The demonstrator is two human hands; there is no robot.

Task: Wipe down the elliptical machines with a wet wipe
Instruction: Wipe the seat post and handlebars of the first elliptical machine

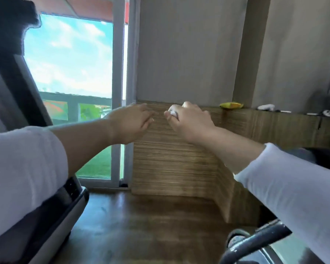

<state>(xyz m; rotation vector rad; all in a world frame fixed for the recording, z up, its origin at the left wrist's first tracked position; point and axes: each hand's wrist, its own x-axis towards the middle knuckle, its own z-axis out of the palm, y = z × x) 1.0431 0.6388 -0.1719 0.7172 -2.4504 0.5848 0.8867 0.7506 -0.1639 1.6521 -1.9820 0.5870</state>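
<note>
The right hand [189, 121] pinched a wadded wet wipe [173, 112], mostly hidden in its curled fingers, long axis impossible to tell. The left hand [133, 122] hovered just beside, fingers relaxed, empty. The elliptical machine [17, 86] leaned at left, cut off.

The left hand [133, 121] and right hand [187, 121] are raised side by side, close but apart, before the striped wood-grain half-wall [170, 159]. The right hand's fingers pinch a small white crumpled wipe [173, 112]. A flat yellow packet [231, 105] lies on the half-wall's top ledge, right of the hands. A white-framed sliding glass door [118, 92] stands left of the half-wall. The black-and-grey slanted elliptical upright [17, 88] rises at far left. A black curved metal handlebar [255, 242] sits at bottom right.
</note>
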